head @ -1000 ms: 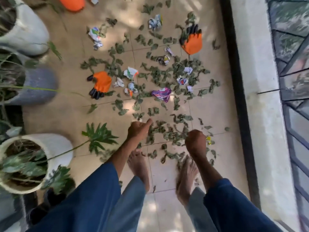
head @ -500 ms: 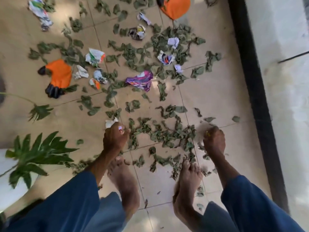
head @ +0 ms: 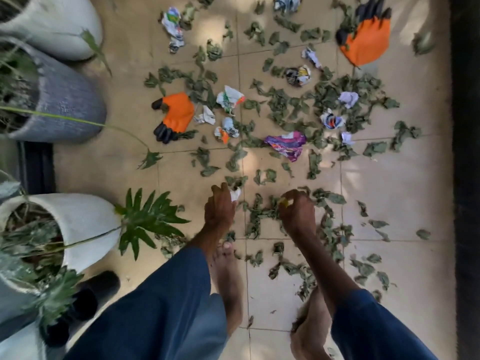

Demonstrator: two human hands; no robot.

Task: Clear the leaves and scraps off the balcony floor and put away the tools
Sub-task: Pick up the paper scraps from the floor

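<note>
**Two hands low over leaf litter, centre frame**

Dried green leaves (head: 283, 105) lie scattered over the beige floor tiles (head: 389, 193), densest from centre to upper right. The left hand (head: 220, 207), fingers curled, pinches a small white paper scrap (head: 235, 195). The right hand (head: 298, 215), just beside it, is curled round a small yellow scrap (head: 287, 202). One orange-and-black work glove (head: 178, 115) lies centre-left, a second orange-and-black glove (head: 366, 38) upper right. A white round planter (head: 85, 224) stands at lower left.

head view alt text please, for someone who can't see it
Looking down at a barefoot person whose left hand pinches a white paper scrap and right hand grips a yellow scrap over a tiled balcony floor strewn with leaves, crumpled wrappers and two orange gloves, planters at left.
</note>
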